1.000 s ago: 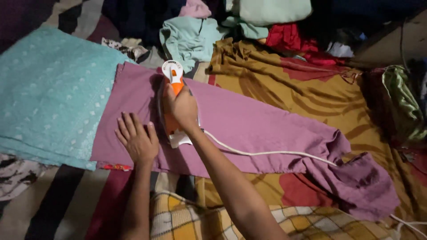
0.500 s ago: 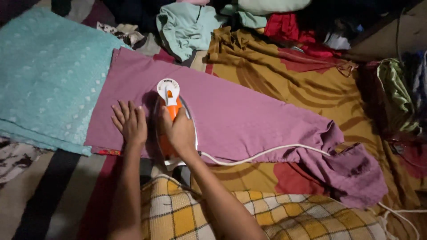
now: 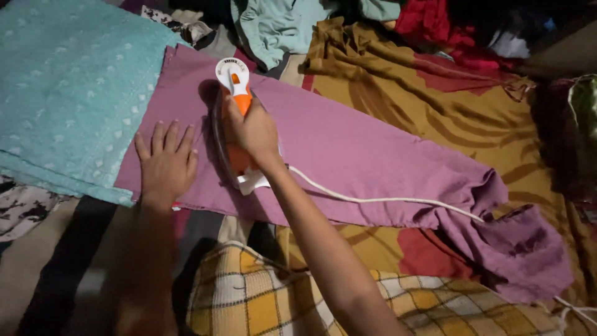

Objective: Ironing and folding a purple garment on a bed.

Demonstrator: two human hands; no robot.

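A long purple cloth (image 3: 348, 149) lies spread flat across the patterned bedding. On its left part rests an orange and white clothes iron (image 3: 234, 109), its nose pointing away from me. My right hand (image 3: 254, 132) is closed around the iron's orange handle. My left hand (image 3: 165, 162) lies flat, fingers spread, on the purple cloth just left of the iron. A white cord (image 3: 385, 200) runs from the iron's back end to the right over the cloth. The cloth's right end (image 3: 522, 255) is bunched and crumpled.
A folded teal patterned cloth (image 3: 68, 93) lies at the left, touching the purple cloth's edge. A mustard and red sheet (image 3: 448, 93) lies under and behind. Heaped clothes, pale green (image 3: 273, 25) and red (image 3: 429, 18), sit at the back. A yellow checked fabric (image 3: 249, 298) covers my lap.
The iron has slid left along the purple cloth toward its left end. My left hand stays flat on the cloth beside it. The view has shifted slightly.
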